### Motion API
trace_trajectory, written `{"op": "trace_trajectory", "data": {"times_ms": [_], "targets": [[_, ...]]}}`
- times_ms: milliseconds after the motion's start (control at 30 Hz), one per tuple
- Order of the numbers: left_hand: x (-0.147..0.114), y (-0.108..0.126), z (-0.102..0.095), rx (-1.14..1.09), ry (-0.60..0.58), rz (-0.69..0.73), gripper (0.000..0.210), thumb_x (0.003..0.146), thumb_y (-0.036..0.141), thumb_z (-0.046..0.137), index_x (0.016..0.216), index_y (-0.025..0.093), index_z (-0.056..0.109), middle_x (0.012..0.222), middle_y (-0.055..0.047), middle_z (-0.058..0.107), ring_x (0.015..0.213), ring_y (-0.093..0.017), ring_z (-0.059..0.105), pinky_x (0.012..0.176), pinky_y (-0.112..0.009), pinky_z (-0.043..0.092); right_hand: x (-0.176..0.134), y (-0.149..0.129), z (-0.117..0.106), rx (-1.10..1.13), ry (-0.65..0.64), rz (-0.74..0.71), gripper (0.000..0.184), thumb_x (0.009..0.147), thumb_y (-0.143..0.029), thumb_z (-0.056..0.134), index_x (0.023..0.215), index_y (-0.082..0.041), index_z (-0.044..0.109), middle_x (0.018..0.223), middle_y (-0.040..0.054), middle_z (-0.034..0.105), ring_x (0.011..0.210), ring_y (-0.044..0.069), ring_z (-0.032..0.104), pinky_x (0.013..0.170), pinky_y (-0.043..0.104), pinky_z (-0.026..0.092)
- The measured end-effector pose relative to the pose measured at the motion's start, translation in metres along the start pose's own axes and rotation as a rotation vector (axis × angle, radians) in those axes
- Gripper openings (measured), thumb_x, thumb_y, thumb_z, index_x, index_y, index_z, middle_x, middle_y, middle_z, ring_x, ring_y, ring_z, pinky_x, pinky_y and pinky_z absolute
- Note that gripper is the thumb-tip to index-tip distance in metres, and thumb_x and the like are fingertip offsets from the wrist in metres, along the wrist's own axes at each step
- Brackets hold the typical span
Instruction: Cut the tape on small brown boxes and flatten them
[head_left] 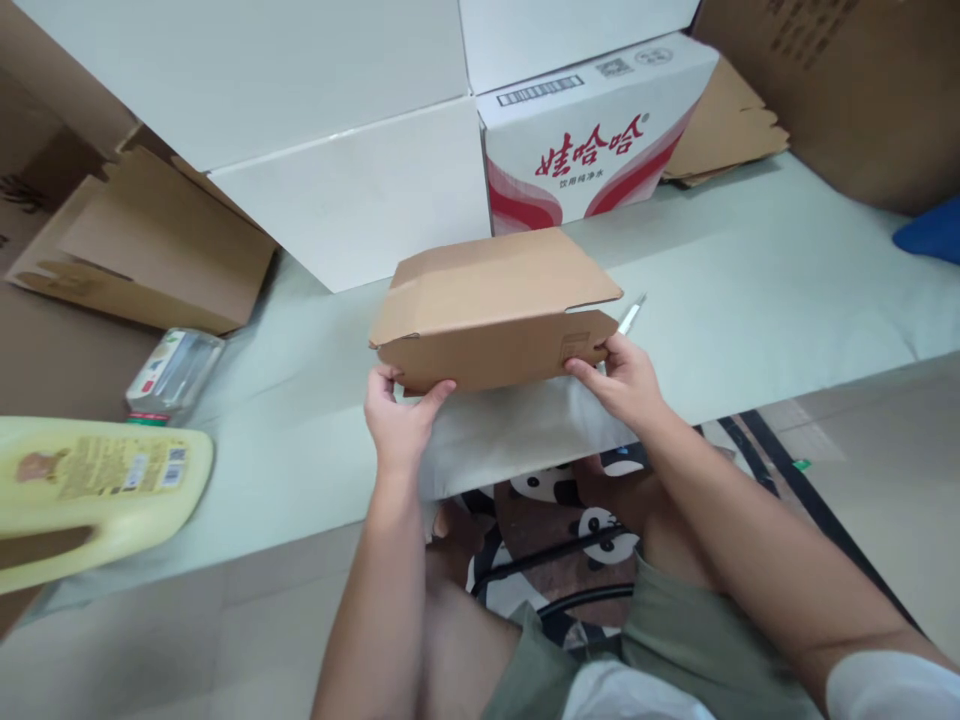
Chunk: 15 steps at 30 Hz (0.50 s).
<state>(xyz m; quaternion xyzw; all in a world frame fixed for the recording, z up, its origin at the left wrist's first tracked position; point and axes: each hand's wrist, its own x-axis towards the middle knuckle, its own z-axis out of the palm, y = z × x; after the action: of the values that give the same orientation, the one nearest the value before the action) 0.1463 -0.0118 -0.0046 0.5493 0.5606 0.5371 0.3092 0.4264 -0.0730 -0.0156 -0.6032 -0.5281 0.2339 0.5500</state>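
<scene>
A brown cardboard box (495, 285), partly folded, is held between my two hands over the front of the table. My left hand (401, 415) grips the near left corner, thumb on the front panel and the other fingers behind it. At the near right corner my right hand (619, 380) is closed, its thumb pressed on the front panel beside a small printed mark. The front panel has rounded, notched ends and stands a little apart from the top panel on the right. Behind my right hand lies a slim white pen-like tool (632, 313), partly hidden.
Large white boxes (360, 190) and a white carton with red lettering (592, 150) stand behind. Folded cardboard leans at left (165, 235) and right (720, 125). A clear bottle (180, 370) and a yellow jug (105, 480) lie on the pale table cloth (795, 310).
</scene>
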Motion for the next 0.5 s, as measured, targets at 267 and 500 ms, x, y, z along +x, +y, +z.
{"op": "trace_trajectory", "data": {"times_ms": [267, 500], "targets": [[-0.010, 0.005, -0.015, 0.112, -0.085, -0.052, 0.048, 0.043, 0.039, 0.094, 0.076, 0.019, 0.067, 0.069, -0.001, 0.065, 0.066, -0.020, 0.063, 0.060, -0.033, 0.053, -0.005, -0.011, -0.009, 0.076, -0.096, -0.109, 0.037, 0.081, -0.052, 0.075, 0.104, -0.023, 0.069, 0.090, 0.0031, 0.074, 0.075, 0.020, 0.067, 0.069, 0.034, 0.055], [0.004, -0.002, -0.018, -0.338, -0.162, -0.224, 0.022, 0.063, 0.038, 0.075, 0.075, 0.021, 0.066, 0.073, -0.003, 0.068, 0.068, -0.017, 0.065, 0.062, -0.028, 0.055, -0.010, -0.007, -0.019, 0.309, -0.036, 0.005, 0.025, 0.077, -0.038, 0.076, 0.098, -0.027, 0.067, 0.085, -0.0001, 0.074, 0.073, 0.020, 0.070, 0.064, 0.033, 0.057]]}}
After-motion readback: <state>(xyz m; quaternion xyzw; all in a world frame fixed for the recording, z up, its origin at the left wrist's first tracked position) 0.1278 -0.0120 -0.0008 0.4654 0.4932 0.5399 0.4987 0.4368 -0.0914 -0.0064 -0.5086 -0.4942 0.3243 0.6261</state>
